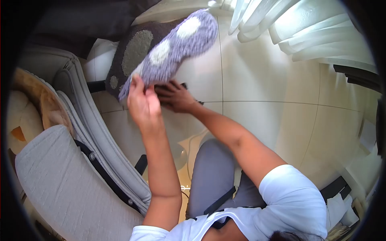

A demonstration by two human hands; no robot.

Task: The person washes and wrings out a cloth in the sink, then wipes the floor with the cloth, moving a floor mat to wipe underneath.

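A fluffy lavender mat (pixel 173 57) with white round patches is lifted at a slant above the floor. My left hand (pixel 144 100) is closed on its near edge, thumb and fingers pinching it. Just right of that, my right hand (pixel 177 97) reaches low behind the mat's near edge, with its fingers stretched out and apart over something dark I cannot make out. Part of those fingers is hidden. Behind the lavender mat lies a dark brown mat (pixel 120 64) with greyish patches, partly covered from view.
A grey cushioned sofa (pixel 90 108) runs along the left, with a light grey panel (pixel 76 180) in front of it. White sheer curtains (pixel 305 36) hang at the upper right. Large pale tiles (pixel 265 84) make up the floor. Dark fabric (pixel 76 24) fills the upper left.
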